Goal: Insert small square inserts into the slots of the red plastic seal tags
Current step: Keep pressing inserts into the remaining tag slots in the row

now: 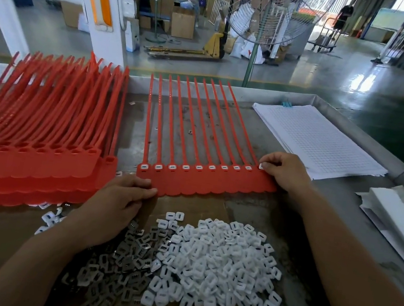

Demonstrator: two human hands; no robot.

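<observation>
Right hand point(285, 173): fingers curled, fingertips point(269, 165) pinched on one white insert point(261, 166), right at the last slot on the right end of the red tag strip point(204, 183). Can't tell if it's seated or only sitting on the slot mouth, because the fingertips cover most of it.

Risks, my read:
- Insert goes in cocked. The end slot sits at the strip's free corner, so a push there could lift or twist the corner instead of driving the piece home.
- Pinch slips and the insert pops off among the tails. It's small and looks slick.
- Wrong face up. Orientation not checkable from here.
- Strip slides under the push. Left hand point(121, 202) is the only restraint: fingers stretched out side by side, tips pressing the strip's near-left corner, gripping nothing I can see. Thumb is hidden.

Layout:
- The other nine slots each show an insert in place, so this looks like the last one for this strip.
- Loose inserts point(221, 264) are heaped between the forearms, well apart from the right fingers.
- Grey metal clips point(123, 258) are heaped just left of them, by the left wrist.
- Stack of red tags point(29, 154) lies just left of the strip.
- Gridded paper point(319, 140) lies beyond the right hand.
</observation>
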